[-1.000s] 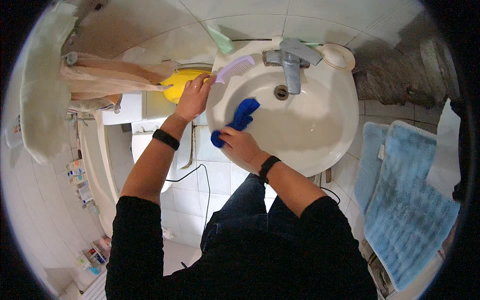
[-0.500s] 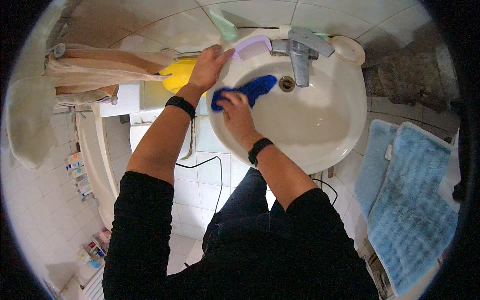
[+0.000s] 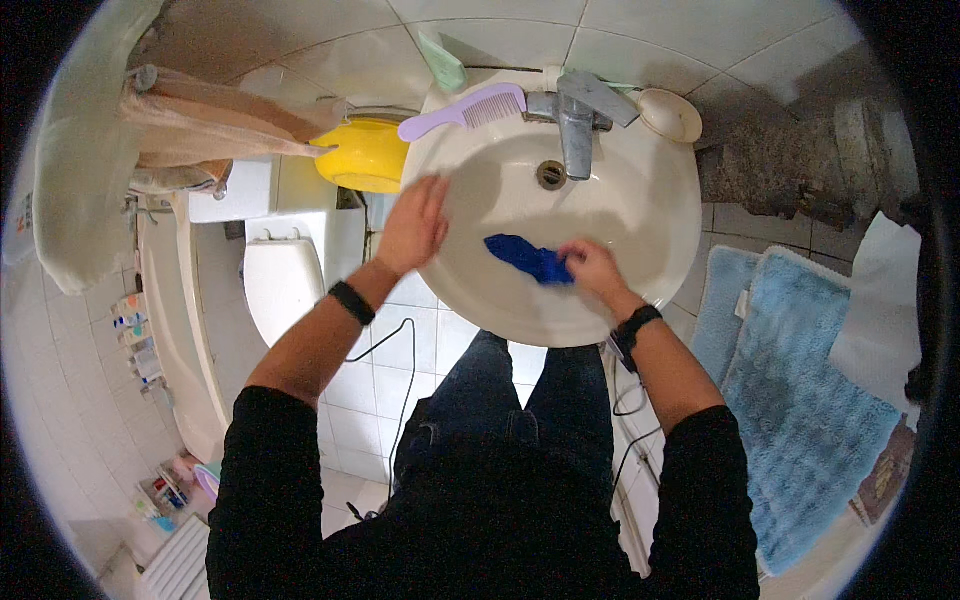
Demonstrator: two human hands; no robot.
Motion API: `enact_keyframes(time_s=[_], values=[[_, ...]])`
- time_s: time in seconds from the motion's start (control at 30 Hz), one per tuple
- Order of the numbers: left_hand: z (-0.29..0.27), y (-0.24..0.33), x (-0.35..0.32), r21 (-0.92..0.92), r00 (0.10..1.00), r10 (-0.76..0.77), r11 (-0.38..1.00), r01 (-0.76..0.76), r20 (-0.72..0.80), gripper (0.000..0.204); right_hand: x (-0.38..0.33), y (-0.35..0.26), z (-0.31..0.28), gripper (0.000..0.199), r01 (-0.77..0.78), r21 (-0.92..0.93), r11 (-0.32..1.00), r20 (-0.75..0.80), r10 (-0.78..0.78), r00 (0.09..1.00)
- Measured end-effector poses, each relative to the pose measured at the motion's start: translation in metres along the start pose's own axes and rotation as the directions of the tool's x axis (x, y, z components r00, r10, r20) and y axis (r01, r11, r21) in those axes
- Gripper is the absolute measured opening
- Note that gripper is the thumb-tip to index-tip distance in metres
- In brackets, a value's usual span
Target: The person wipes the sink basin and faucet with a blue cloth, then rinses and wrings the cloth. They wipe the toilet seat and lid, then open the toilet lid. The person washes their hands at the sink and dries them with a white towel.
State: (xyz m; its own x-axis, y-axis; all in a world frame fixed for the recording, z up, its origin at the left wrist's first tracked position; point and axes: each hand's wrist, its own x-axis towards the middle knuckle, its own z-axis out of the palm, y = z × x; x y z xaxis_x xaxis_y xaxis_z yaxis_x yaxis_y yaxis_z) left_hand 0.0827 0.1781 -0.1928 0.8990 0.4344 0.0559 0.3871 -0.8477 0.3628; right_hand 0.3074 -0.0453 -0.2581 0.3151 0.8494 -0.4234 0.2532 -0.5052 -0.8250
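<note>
A dark blue cloth (image 3: pixel 528 257) lies bunched along the lower part of the white sink basin (image 3: pixel 640 240). My right hand (image 3: pixel 592 268) grips its right end, the fingers pinched together on it. At the basin's left rim hovers my left hand (image 3: pixel 415 222), empty, its fingers stretched out and a little blurred. A lilac comb (image 3: pixel 465 111) rests on the back left rim, teeth toward the basin. Behind the drain (image 3: pixel 551 175) stands the grey metal tap (image 3: pixel 576 130). To its right is a cream soap dish (image 3: pixel 670 116).
A yellow basin (image 3: pixel 365 155) sits left of the sink, below hanging peach towels (image 3: pixel 215 115). The white toilet (image 3: pixel 283 285) is further left. Blue towels (image 3: pixel 810 380) hang at the right. A pale green item (image 3: pixel 442 62) leans on the wall. A black cable (image 3: pixel 410 380) crosses the floor.
My right hand has drawn the blue cloth from the basin's left side to its lower right. My left hand has left the comb and come down toward me.
</note>
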Motion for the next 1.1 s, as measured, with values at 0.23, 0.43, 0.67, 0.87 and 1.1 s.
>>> enact_keyframes(time_s=[0.23, 0.43, 0.67, 0.87, 1.1], values=[[0.06, 0.087, -0.094, 0.026, 0.966, -0.074, 0.997, 0.069, 0.249, 0.059, 0.083, -0.04, -0.031, 0.023, -0.169, 0.967, 0.19, 0.111, 0.282, 0.953], [0.117, 0.177, -0.053, -0.258, 0.93, 0.097, 0.966, -0.002, 0.354, 0.039, 0.067, -0.032, -0.012, 0.028, -0.128, 0.983, 0.135, 0.077, 0.332, 0.94], [0.056, 0.068, -0.037, -0.643, 0.702, -0.712, 0.55, 0.533, -0.028, 0.033, 0.015, -0.053, 0.095, 0.035, -0.311, 0.396, 0.864, 0.153, 0.272, 0.95], [0.046, 0.045, 0.022, -0.877, 0.626, -0.709, 0.023, 0.48, 0.324, 0.044, -0.058, -0.039, 0.087, 0.044, 0.213, -0.349, 0.912, 0.322, -0.096, 0.942], [0.102, 0.084, 0.134, -0.45, 0.615, -0.2, -0.847, 0.282, 0.763, 0.044, -0.077, 0.013, -0.082, 0.041, 0.288, -0.558, 0.778, 0.536, 0.073, 0.841]])
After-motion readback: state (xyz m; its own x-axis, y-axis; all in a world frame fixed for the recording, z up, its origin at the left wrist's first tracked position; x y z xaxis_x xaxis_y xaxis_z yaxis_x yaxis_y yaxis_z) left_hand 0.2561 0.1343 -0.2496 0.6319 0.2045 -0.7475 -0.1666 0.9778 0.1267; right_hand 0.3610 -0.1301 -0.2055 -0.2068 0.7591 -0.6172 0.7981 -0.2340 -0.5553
